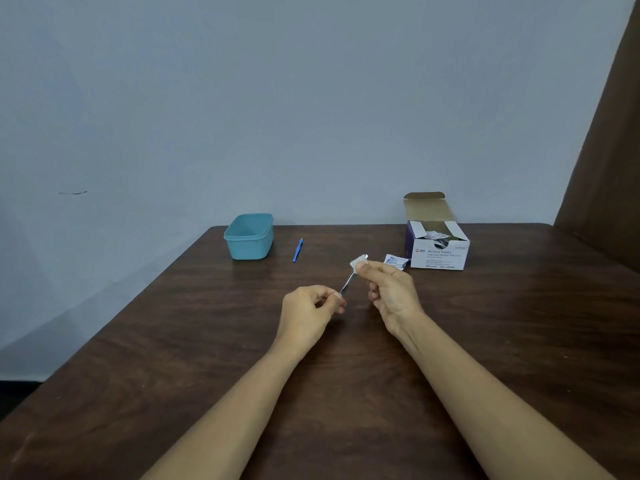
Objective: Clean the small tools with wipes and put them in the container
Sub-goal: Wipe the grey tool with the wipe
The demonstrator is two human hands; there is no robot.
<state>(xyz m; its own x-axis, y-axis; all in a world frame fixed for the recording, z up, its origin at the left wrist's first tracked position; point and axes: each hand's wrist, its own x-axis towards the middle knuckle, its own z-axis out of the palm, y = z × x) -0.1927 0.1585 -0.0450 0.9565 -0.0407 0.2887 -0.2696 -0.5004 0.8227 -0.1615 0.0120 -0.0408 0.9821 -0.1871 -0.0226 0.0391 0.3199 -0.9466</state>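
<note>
My left hand (311, 308) pinches the near end of a thin metal tool (347, 283) above the middle of the table. Around the tool's far end, my right hand (389, 289) pinches a white wipe (358, 261). A small blue tool (297, 250) lies flat on the table beyond my hands. To its left stands the teal container (248, 237), open at the top; nothing shows inside it from here.
An open box of alcohol swabs (438, 249) stands at the back right, with a torn white wrapper (394, 262) lying just left of it. The dark wooden table (173, 358) meets a pale wall at its far edge. A brown curtain (609, 150) hangs at the right.
</note>
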